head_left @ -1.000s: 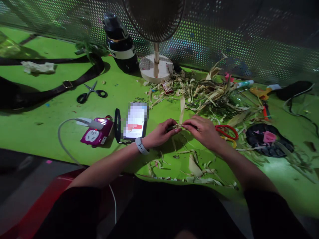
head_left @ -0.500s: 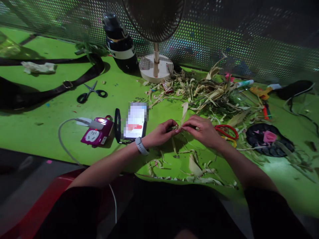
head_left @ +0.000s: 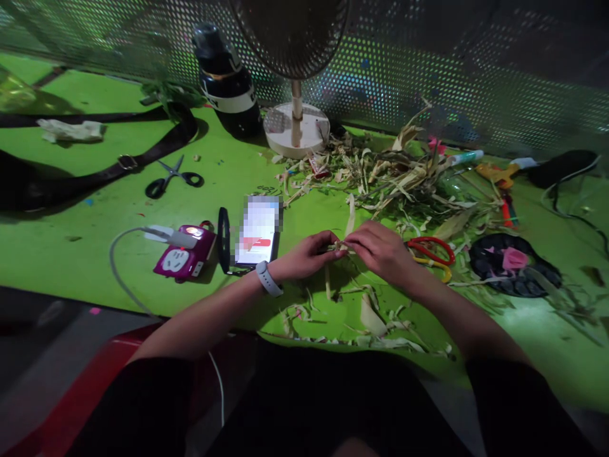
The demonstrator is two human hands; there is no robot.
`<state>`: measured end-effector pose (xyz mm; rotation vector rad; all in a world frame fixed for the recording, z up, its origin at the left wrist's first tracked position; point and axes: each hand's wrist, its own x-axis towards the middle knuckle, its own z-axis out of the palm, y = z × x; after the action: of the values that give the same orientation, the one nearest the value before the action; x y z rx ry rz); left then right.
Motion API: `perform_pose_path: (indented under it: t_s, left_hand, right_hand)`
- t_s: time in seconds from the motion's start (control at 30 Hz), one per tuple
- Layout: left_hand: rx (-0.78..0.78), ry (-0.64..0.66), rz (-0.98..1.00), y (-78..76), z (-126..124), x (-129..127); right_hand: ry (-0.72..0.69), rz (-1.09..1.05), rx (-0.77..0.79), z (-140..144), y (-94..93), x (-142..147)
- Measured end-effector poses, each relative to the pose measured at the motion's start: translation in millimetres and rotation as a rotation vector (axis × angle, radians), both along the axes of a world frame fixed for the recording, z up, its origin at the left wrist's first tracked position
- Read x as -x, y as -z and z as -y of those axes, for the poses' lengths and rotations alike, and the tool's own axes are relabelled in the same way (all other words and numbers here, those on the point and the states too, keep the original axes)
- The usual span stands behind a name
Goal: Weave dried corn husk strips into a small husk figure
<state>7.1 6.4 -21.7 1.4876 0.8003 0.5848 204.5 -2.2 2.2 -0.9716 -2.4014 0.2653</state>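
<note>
My left hand (head_left: 309,254) and my right hand (head_left: 378,249) meet over the green table (head_left: 95,222), both pinching a small bundle of dried husk strips (head_left: 340,245). One pale strip (head_left: 351,214) sticks up and away from the bundle. A white watch sits on my left wrist (head_left: 266,278). Loose husk scraps (head_left: 366,317) lie on the table just below my hands. Red-handled scissors (head_left: 431,251) lie right beside my right hand.
A heap of dried husks (head_left: 404,178) lies behind my hands. A phone (head_left: 259,231), a magenta power strip (head_left: 183,254), black scissors (head_left: 174,178), a black strap (head_left: 104,168), a dark bottle (head_left: 226,82), a fan base (head_left: 297,130) and a glue gun (head_left: 499,174) lie around.
The upright pale strip has bent lower and back. My right hand's fingers have shifted slightly left over the bundle. My left hand stays in place.
</note>
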Motion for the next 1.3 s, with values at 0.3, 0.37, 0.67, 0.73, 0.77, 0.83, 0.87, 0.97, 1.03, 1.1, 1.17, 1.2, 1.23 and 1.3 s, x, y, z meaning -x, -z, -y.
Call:
perform_pose_path:
  t_s: [0.3,0.37,0.67,0.73,0.77,0.83,0.87,0.97,1.03,1.1,1.17,1.2,1.23,1.3]
  left_hand:
    - [0.019,0.081,-0.023,5.7,1,1]
    - [-0.012,0.122,-0.054,6.5,1,1]
    - [-0.046,0.106,-0.054,2.0,1,2]
    - [-0.036,0.126,-0.042,0.1,1,2]
    - [-0.025,0.135,-0.034,-0.5,1,3]
    - [0.01,0.151,-0.022,-1.0,1,3]
    - [0.026,0.155,-0.02,-0.8,0,3]
    - [0.065,0.132,-0.021,0.3,0,3]
    - [0.09,0.109,-0.013,1.0,0,3]
    - [0.101,0.1,-0.007,1.4,-1,3]
    - [0.086,0.098,-0.021,2.2,-1,3]
    - [0.074,0.102,-0.031,2.9,-1,3]
    - [0.063,0.109,-0.04,3.6,-1,3]
    - [0.051,0.13,-0.047,5.1,-1,2]
  right_hand:
    - [-0.078,0.013,0.352,-10,-12.7,-7]
    - [-0.066,-0.026,0.446,-13,-11.6,-7]
    - [-0.004,-0.034,0.49,-13,-13.5,-5]
    - [-0.04,-0.04,0.475,-16,-13.2,-6]
    - [-0.063,-0.045,0.465,-16,-12.6,-6]
    - [-0.104,-0.061,0.442,-16,-11.2,-6]
    - [-0.107,-0.064,0.421,-14,-10.6,-5]
    - [-0.032,-0.027,0.296,-7,-9.5,-1]
    - [0.014,0.002,0.244,-2,-9.7,1]
    - [0.002,0.004,0.285,0,-10.0,3]
    - [-0.01,-0.021,0.392,0,-9.4,4]
    - [-0.003,-0.039,0.438,-1,-8.8,4]
    - [0.014,-0.054,0.465,-1,-8.0,4]
    - [0.042,-0.053,0.451,-1,-6.7,5]
